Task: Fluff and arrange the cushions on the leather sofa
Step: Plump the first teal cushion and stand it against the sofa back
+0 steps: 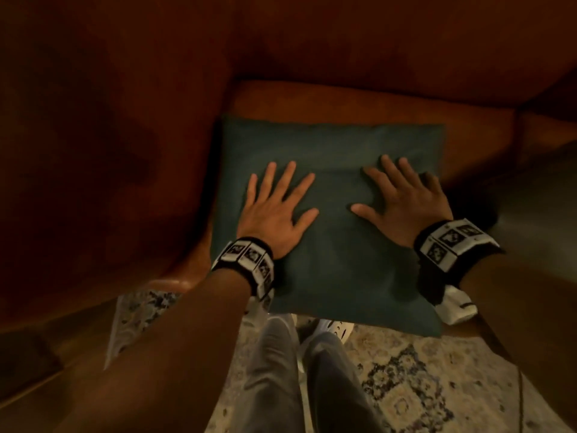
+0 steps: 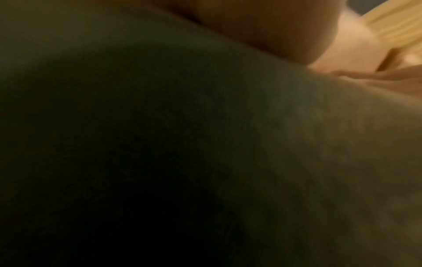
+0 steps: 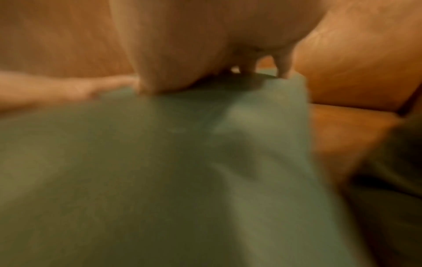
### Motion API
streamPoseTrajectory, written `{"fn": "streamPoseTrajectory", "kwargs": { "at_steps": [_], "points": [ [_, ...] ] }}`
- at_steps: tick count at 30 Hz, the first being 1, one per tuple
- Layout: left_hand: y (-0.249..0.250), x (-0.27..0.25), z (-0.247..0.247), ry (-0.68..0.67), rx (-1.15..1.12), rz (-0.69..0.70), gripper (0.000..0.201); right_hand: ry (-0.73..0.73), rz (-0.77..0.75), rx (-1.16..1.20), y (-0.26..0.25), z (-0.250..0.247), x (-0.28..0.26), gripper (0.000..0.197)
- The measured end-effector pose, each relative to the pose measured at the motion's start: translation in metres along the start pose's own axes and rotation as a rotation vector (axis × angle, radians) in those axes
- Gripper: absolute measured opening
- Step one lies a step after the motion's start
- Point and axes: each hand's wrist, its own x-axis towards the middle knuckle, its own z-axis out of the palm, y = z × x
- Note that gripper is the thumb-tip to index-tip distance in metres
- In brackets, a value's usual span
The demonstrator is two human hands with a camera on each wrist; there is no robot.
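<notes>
A dark teal square cushion (image 1: 331, 145) lies flat on the seat of the brown leather sofa (image 1: 374, 101), tucked against the left armrest. My left hand (image 1: 278, 201) lies palm down on the cushion's left half, fingers spread and straight. Palm down on the right half, near the right edge, is my right hand (image 1: 402, 195), its fingers also straight. In the left wrist view the cushion (image 2: 205, 144) fills the dark frame. The right wrist view shows the cushion (image 3: 160, 162) dented under the right palm (image 3: 182, 54), with sofa leather (image 3: 354, 63) behind.
The sofa's left armrest (image 1: 109, 151) rises beside the cushion and the backrest (image 1: 343, 35) stands behind it. A patterned rug (image 1: 421, 379) covers the floor in front, where my legs (image 1: 296, 385) stand. A dark shape (image 1: 537, 189) lies on the seat at right.
</notes>
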Motion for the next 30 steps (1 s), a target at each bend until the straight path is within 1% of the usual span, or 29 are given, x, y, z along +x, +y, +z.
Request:
{"fn": "streamPoseTrajectory", "kwargs": {
  "at_steps": [1, 2, 4, 5, 6, 7, 8, 9, 10, 11, 14, 16, 17, 18, 19, 20, 21, 22, 23, 24, 25, 26, 28, 30],
  "points": [
    [-0.003, -0.004, 0.000, -0.004, -0.010, -0.057, 0.061, -0.015, -0.004, -0.007, 0.005, 0.001, -0.004, 0.086],
    [-0.006, -0.005, -0.003, -0.032, -0.046, -0.165, 0.059, -0.035, 0.004, -0.008, 0.008, 0.002, -0.006, 0.081],
    [-0.009, 0.004, -0.021, -0.105, -0.210, -0.515, 0.057, -0.065, 0.046, 0.024, 0.012, -0.002, -0.008, 0.076],
    [-0.010, 0.014, -0.032, -0.090, -0.231, -0.599, 0.058, -0.046, 0.060, 0.058, 0.011, -0.008, -0.004, 0.074],
    [-0.009, 0.026, -0.040, -0.033, -0.173, -0.535, 0.060, 0.000, 0.055, 0.089, 0.006, -0.014, 0.002, 0.072],
    [-0.003, 0.039, -0.046, 0.019, -0.099, -0.354, 0.061, 0.051, 0.028, 0.104, -0.002, -0.021, 0.011, 0.070],
    [0.007, 0.052, -0.050, 0.001, -0.028, -0.101, 0.060, 0.080, -0.007, 0.094, -0.012, -0.026, 0.022, 0.067],
    [0.017, 0.064, -0.051, -0.079, 0.024, 0.103, 0.058, 0.069, -0.036, 0.060, -0.023, -0.029, 0.034, 0.066],
    [0.020, 0.073, -0.048, -0.173, 0.047, 0.179, 0.057, 0.029, -0.044, 0.025, -0.031, -0.030, 0.045, 0.066],
    [0.012, 0.082, -0.043, -0.225, 0.073, 0.141, 0.057, -0.009, -0.036, 0.001, -0.033, -0.028, 0.054, 0.067],
    [-0.050, 0.095, -0.041, -0.319, -0.014, -0.219, 0.061, -0.060, 0.051, 0.019, -0.004, -0.019, 0.062, 0.072],
    [-0.088, 0.096, -0.050, -0.400, -0.050, -0.345, 0.066, -0.084, 0.169, 0.080, 0.028, -0.016, 0.059, 0.074],
    [-0.099, 0.097, -0.056, -0.418, -0.068, -0.401, 0.066, -0.106, 0.233, 0.119, 0.039, -0.018, 0.059, 0.074],
    [-0.102, 0.101, -0.062, -0.404, -0.091, -0.477, 0.066, -0.125, 0.276, 0.153, 0.043, -0.022, 0.062, 0.073],
    [-0.096, 0.106, -0.067, -0.359, -0.092, -0.521, 0.065, -0.125, 0.284, 0.176, 0.038, -0.027, 0.067, 0.071],
    [-0.082, 0.114, -0.070, -0.283, -0.086, -0.484, 0.063, -0.095, 0.245, 0.186, 0.026, -0.033, 0.074, 0.069],
    [-0.063, 0.121, -0.069, -0.209, -0.073, -0.358, 0.061, -0.052, 0.168, 0.182, 0.009, -0.039, 0.081, 0.067],
    [-0.042, 0.125, -0.067, -0.174, -0.057, -0.168, 0.058, -0.019, 0.078, 0.164, -0.011, -0.042, 0.089, 0.065],
    [-0.025, 0.127, -0.062, -0.197, -0.038, 0.006, 0.056, -0.013, 0.002, 0.151, -0.028, -0.044, 0.096, 0.064],
    [-0.017, 0.128, -0.057, -0.265, -0.028, 0.092, 0.054, -0.043, -0.037, 0.146, -0.038, -0.044, 0.101, 0.064],
    [-0.019, 0.129, -0.053, -0.339, -0.017, 0.069, 0.054, -0.089, -0.034, 0.145, -0.040, -0.040, 0.103, 0.065],
    [-0.033, 0.131, -0.048, -0.376, -0.021, -0.013, 0.054, -0.109, -0.005, 0.146, -0.034, -0.034, 0.104, 0.067],
    [-0.070, 0.130, -0.050, -0.408, -0.038, -0.207, 0.057, -0.102, 0.066, 0.124, -0.010, -0.027, 0.103, 0.070],
    [-0.102, 0.122, -0.057, -0.418, -0.031, -0.345, 0.059, -0.116, 0.143, 0.080, 0.019, -0.026, 0.097, 0.072]
  ]
}}
